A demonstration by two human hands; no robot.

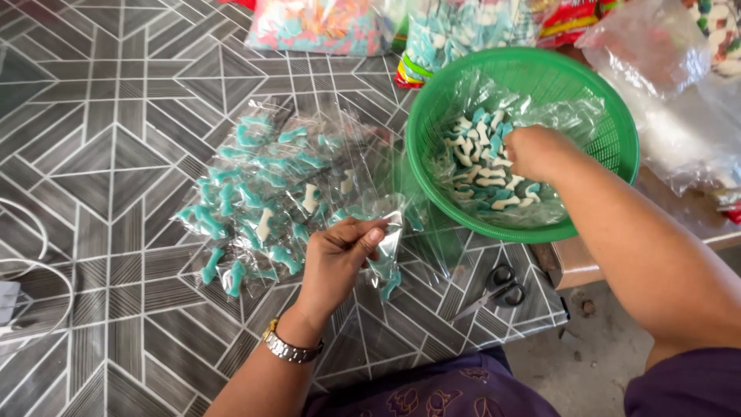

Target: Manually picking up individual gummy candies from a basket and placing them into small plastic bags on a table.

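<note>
Small clear bag and gummy candies

A small clear bag (388, 255) with teal candy inside is held upright above the table; teal-and-white gummy candies (482, 166) are heaped in a plastic-lined green basket (594, 93).

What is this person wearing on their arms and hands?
Both forearms are bare, with no gloves. The left hand has a metal-link wristwatch in silver and gold tones at the wrist. The right hand wears nothing; a dark purple sleeve covers that upper arm.

We see a green perforated plastic basket (610, 147) lined with glossy clear film, crinkly shiny cellophane packets (262, 193), a smooth patterned table covering (116, 116), a polished metal wristwatch (289, 349), and matt purple cloth (432, 390).
</note>
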